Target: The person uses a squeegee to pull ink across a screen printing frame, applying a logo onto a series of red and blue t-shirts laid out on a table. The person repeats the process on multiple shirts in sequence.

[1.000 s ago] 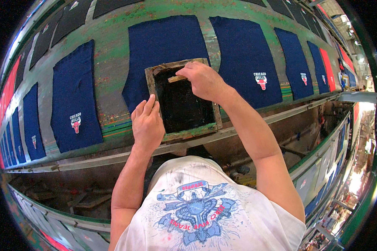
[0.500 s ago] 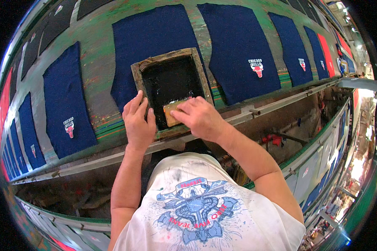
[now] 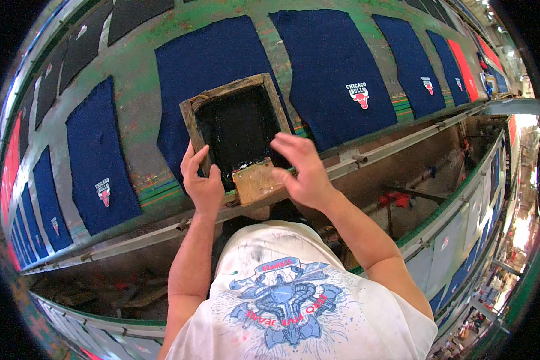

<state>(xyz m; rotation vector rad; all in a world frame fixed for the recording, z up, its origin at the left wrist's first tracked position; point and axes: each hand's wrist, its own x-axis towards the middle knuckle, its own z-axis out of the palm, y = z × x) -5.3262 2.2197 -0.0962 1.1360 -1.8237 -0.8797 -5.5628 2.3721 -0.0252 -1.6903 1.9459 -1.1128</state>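
A worn wooden screen frame (image 3: 267, 96) with a dark, wet-looking middle (image 3: 234, 123) lies over a navy fabric piece (image 3: 210, 51). At its near end rests a flat wooden squeegee (image 3: 252, 185), with dark wet material along its upper edge. My left hand (image 3: 205, 183) grips the frame's left side, fingers curled at the rail. My right hand (image 3: 303, 171) is beside the frame's right rail with its fingers apart, the thumb close to the squeegee's right end; whether it touches is hard to tell.
The long green-stained table (image 3: 135, 66) carries navy pieces (image 3: 336, 54) with printed emblems, dark pieces (image 3: 84, 45) and red pieces (image 3: 462, 69). A metal rail (image 3: 414, 135) runs along its near edge. Behind me, beyond a darker gap, is another long table (image 3: 462, 222) with pale pieces.
The squeegee has moved from the frame's far end to its near end. My right hand came down with it and has since opened off it. My left hand has stayed on the left rail.
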